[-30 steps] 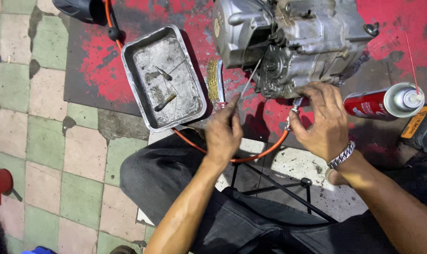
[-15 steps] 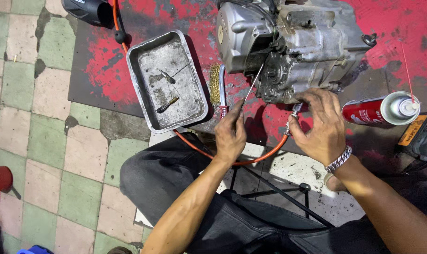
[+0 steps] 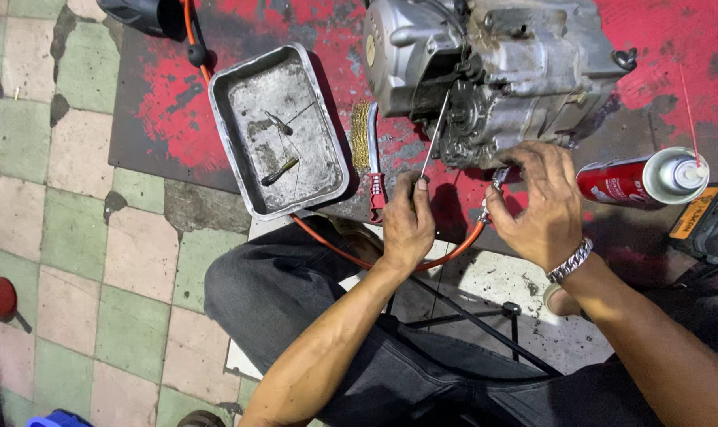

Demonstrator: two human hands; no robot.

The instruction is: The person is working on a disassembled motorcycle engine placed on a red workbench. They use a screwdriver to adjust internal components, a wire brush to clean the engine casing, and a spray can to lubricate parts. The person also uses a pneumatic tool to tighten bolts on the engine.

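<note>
Down on the floor, against the open side of the grimy silver engine block [image 3: 493, 71], the left hand [image 3: 407, 224] pinches a thin metal rod [image 3: 434, 139] between closed fingers, its tip reaching up into the dark recess among the gears. The right hand [image 3: 539, 199] is wrapped around the metal nozzle [image 3: 497, 180] at the end of an orange air hose [image 3: 375, 257], fingers curled shut on it, aimed at the same opening. The block sits on a worn red-painted mat [image 3: 161, 119]. Just left of the left hand lies a wire brush with a red handle [image 3: 372, 162], and beyond it a dented metal tray [image 3: 276, 130] holding two small tools. A red spray can [image 3: 639, 179] lies on its side to the right of the right hand.

To my eye, the rod could slip off whatever it probes and scratch a gear face, since the grip is far back on it; a burst from the nozzle might throw grit toward the face.
</note>
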